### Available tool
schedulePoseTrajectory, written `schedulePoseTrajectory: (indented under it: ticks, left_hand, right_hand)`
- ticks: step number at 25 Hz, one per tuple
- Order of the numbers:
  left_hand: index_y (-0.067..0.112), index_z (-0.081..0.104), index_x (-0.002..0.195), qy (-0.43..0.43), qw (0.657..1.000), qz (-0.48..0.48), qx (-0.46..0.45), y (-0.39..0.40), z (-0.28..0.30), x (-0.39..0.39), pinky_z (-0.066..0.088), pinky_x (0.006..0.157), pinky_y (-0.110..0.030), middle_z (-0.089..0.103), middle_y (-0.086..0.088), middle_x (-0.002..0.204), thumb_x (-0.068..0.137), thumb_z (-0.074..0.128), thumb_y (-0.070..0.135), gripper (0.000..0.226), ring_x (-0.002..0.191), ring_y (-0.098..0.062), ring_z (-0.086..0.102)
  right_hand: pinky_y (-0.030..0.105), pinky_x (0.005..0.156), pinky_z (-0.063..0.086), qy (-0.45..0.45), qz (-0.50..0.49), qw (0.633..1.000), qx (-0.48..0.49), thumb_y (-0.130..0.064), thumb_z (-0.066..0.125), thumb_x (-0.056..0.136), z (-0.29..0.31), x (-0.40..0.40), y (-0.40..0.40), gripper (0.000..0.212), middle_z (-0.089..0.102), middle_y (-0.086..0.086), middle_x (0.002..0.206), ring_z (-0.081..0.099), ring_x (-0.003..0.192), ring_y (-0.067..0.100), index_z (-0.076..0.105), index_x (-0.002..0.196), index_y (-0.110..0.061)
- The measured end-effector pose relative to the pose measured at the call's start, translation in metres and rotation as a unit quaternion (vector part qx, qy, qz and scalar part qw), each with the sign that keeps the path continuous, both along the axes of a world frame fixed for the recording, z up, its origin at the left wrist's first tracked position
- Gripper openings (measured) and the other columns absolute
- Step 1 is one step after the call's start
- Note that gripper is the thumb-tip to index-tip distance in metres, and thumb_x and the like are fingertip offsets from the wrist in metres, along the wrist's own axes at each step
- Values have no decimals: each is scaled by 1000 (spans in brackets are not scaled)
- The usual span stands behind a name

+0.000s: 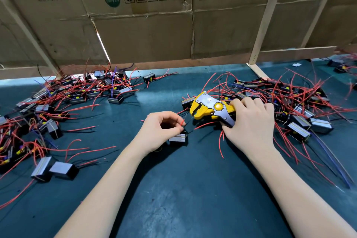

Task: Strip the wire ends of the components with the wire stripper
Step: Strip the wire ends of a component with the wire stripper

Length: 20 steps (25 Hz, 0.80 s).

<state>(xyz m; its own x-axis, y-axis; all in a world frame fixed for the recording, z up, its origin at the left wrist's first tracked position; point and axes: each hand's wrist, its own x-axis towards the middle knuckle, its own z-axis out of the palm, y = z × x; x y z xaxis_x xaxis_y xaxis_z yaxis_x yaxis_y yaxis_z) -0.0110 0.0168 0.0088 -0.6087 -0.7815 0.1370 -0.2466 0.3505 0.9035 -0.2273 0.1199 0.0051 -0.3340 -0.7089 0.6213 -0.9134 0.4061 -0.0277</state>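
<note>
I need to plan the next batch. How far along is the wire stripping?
Done: cannot tell; the wire ends in the left pile and right pile are too small to judge. In hand: the left hand pinches a red wire of one component; the right hand grips the stripper, not yet on that wire. Left: that strip, maybe more.

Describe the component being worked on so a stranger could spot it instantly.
On the green mat, look between the two wire-strewn piles. The component lies alone under the left hand, which pinches its red wire; every other one sits untouched.
</note>
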Motion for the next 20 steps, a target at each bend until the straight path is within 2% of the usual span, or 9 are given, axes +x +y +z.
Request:
schedulePoseTrajectory:
  ticks: [8,14,20]
  left_hand:
    - [17,71,78,1,1000,1,6,0,0,-2,47,72,-15,67,4,72,82,71,-3,21,67,-4,59]
    - [16,71,78,3,1000,-3,5,0,0,-1,48,73,-16,67,3,72,82,71,-4,20,69,-5,59]
    - [17,69,78,6,1000,-11,-3,0,0,0,49,77,-23,69,-7,79,82,70,-4,22,72,-8,60]
  right_hand:
    - [41,77,33,20,31,999,18,-38,81,63,2,1,0,44,62,8,89,55,87,33,66,94,-11]
    - [38,72,29,21,44,999,21,-37,81,61,5,2,1,37,63,3,80,58,78,31,65,84,-13]
    - [32,63,27,-12,48,997,59,-42,80,64,10,8,3,30,63,1,68,64,68,30,64,72,-18]
